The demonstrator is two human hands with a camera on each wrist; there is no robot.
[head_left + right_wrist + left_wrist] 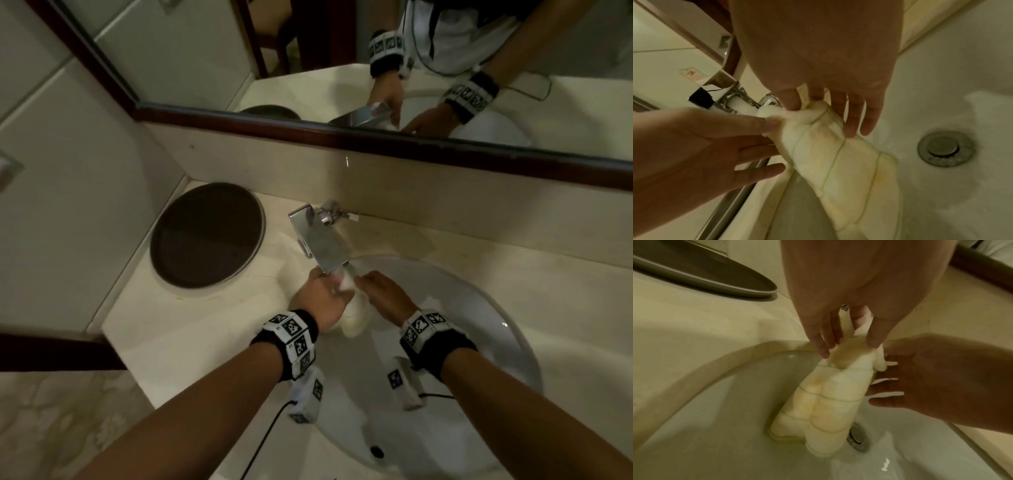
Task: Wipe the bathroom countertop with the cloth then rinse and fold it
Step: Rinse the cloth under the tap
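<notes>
A quilted cream cloth (356, 318) hangs from under the chrome faucet (318, 240) spout down into the white sink (462, 308). My left hand (330, 287) pinches its bunched top end from the left. My right hand (363, 282) holds the same end from the right, thumb on one face and straight fingers on the other. The left wrist view shows the left hand (849, 342) on the top of the cloth (828, 394), with yellowish stains along its panels. In the right wrist view, water runs from the spout onto the cloth (834, 154) beside the right hand (818, 113).
A round dark tray (207, 236) lies on the beige countertop (191, 329) left of the faucet. The drain (945, 149) sits in the basin just past the cloth's lower end. A mirror (308, 51) with a dark wood frame runs along the back wall.
</notes>
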